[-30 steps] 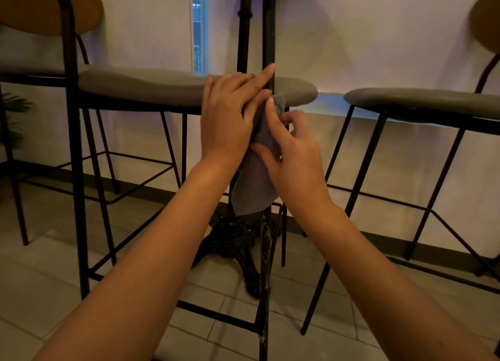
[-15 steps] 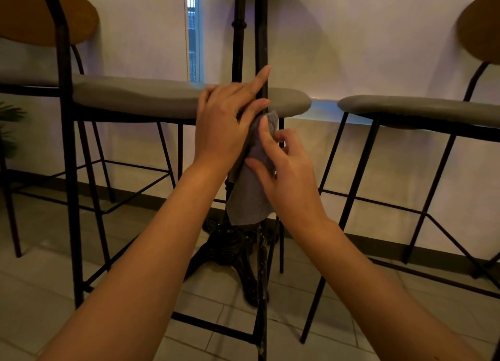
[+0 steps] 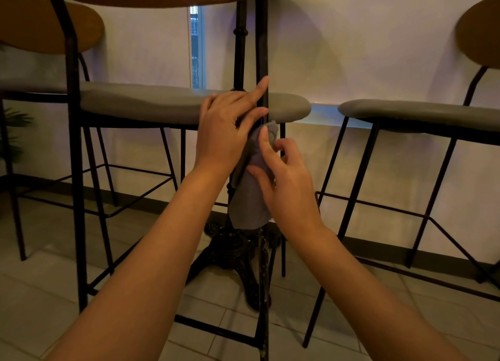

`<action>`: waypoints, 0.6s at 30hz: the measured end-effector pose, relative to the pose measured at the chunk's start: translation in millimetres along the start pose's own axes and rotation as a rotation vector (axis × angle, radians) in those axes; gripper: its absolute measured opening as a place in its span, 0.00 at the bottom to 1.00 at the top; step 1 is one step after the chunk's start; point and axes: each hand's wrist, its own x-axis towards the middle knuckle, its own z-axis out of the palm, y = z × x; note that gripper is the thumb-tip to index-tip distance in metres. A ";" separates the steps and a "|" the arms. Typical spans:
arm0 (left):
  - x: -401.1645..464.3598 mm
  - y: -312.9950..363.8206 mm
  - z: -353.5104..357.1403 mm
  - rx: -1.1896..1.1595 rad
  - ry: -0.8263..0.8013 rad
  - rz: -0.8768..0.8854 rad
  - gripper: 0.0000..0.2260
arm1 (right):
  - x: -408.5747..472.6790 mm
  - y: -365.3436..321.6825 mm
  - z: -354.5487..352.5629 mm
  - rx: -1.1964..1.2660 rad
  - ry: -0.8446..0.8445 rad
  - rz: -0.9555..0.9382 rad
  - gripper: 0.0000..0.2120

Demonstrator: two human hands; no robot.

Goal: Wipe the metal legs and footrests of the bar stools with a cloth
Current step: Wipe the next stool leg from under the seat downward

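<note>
Both hands meet at a thin black metal leg (image 3: 262,49) that runs straight up the middle of the view, from the tiled floor (image 3: 40,293) to the wooden edge at the top. The left hand (image 3: 226,129) lies against the leg from the left with its fingers stretched, the index finger pointing up along the metal and the others pressing the top of a grey cloth (image 3: 250,195) to it. The right hand (image 3: 284,182) pinches the same cloth from the right, thumb and index finger closed on the fabric and the remaining fingers curled loosely. The cloth is bunched around the leg at seat height, and its free end hangs down below the hands, in front of the ornate cast base (image 3: 235,255) of a table standing just behind. Whether the cloth goes fully around the leg is hard to tell, since the hands cover it.

A low black footrest bar (image 3: 216,331) joins the leg near the floor. To the left is a bar stool with a grey padded seat (image 3: 151,103) and a wooden backrest (image 3: 40,25); to the right stands another stool (image 3: 422,114) of the same kind, well apart from the hands, its slim black legs slanting down to the tiles. A pale wall (image 3: 351,49) closes the scene behind them.
</note>
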 end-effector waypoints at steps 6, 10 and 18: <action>-3.5 2.0 1.3 0.009 0.008 -0.015 0.21 | -12.7 -0.1 -2.4 -0.018 -0.045 -0.003 0.28; -2.6 1.8 1.1 -0.004 0.009 -0.037 0.21 | 4.8 -0.8 -4.4 0.004 -0.029 0.024 0.27; -5.4 5.1 -0.1 0.002 0.006 -0.019 0.22 | -20.8 1.1 0.8 -0.024 -0.029 0.010 0.28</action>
